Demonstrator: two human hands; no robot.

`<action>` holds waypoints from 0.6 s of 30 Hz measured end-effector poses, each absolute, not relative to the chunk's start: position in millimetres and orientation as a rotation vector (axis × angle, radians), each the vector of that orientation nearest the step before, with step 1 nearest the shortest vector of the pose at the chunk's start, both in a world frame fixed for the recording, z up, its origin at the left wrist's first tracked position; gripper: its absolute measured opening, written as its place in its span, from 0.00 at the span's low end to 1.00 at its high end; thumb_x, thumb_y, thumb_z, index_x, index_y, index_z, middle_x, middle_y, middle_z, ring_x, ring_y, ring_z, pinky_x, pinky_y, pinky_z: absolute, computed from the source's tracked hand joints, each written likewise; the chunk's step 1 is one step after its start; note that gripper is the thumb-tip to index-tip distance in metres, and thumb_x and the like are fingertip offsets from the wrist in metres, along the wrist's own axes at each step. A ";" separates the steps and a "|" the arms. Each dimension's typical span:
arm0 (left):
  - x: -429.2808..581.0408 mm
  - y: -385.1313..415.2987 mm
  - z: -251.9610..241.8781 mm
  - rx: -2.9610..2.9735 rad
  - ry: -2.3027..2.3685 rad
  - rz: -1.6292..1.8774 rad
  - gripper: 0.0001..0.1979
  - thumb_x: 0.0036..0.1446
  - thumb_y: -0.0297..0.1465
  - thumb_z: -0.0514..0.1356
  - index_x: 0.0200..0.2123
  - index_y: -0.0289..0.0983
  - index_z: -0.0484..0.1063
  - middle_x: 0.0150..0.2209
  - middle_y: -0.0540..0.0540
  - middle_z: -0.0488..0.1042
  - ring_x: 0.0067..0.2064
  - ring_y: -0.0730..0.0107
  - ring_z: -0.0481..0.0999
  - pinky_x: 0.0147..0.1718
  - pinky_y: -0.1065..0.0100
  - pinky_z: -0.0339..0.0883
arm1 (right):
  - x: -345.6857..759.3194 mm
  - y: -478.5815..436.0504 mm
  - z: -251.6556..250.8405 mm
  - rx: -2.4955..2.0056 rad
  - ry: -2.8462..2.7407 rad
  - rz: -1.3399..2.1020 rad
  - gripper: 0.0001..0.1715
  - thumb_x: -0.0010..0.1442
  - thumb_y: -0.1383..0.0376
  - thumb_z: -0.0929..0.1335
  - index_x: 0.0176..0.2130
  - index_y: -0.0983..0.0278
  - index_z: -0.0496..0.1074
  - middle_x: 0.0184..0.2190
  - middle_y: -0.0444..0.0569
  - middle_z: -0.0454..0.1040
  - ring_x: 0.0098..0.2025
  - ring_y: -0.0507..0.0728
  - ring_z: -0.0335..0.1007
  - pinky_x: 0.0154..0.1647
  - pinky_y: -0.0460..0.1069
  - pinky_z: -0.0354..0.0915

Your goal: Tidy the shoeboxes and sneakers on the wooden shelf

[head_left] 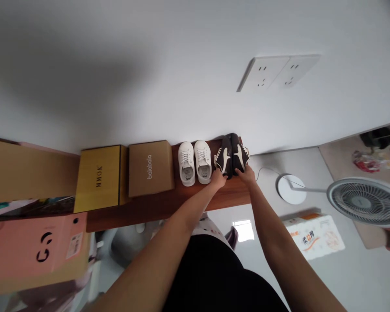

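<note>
Two dark brown sneakers with cream stripes stand side by side at the right end of a reddish wooden shelf top [182,199]. My left hand [219,178] grips the heel end of the left brown sneaker [224,156]. At the heel of the right brown sneaker [239,154], my right hand [248,174] has its fingers closed on it. Just left of them sits a pair of white sneakers, one white sneaker [186,162] beside another white sneaker [203,160], toes toward the wall.
A brown shoebox [151,168] and a yellow shoebox [99,180] stand on the shelf's left part. Pink box [42,247] lies lower left. A white fan [360,202] and a tissue pack [315,236] stand right, on the floor. Wall sockets [277,71] are above.
</note>
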State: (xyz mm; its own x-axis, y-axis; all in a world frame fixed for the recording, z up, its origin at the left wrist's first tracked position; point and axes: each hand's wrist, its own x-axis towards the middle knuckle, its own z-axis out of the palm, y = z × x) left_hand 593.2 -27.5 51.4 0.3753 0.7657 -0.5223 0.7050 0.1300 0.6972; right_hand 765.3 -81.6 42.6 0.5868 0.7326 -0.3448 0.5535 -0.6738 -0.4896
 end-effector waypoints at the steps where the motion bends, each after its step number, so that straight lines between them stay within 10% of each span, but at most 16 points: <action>1: 600.8 -25.3 49.6 1.585 1.380 0.007 0.24 0.55 0.30 0.67 0.55 0.31 0.69 0.55 0.28 0.73 0.59 0.48 0.72 0.56 0.56 0.64 | 770.0 -80.5 42.5 -2.471 -1.094 0.792 0.26 0.58 0.53 0.69 0.51 0.67 0.70 0.42 0.58 0.77 0.44 0.65 0.73 0.45 0.55 0.65; 18: 633.6 -20.6 89.4 2.073 1.267 -0.249 0.16 0.66 0.23 0.50 0.55 0.26 0.68 0.44 0.26 0.77 0.53 0.46 0.77 0.50 0.56 0.66 | 758.4 -65.5 71.9 -2.453 -1.927 0.320 0.08 0.62 0.60 0.69 0.39 0.63 0.72 0.39 0.55 0.80 0.42 0.61 0.73 0.40 0.51 0.54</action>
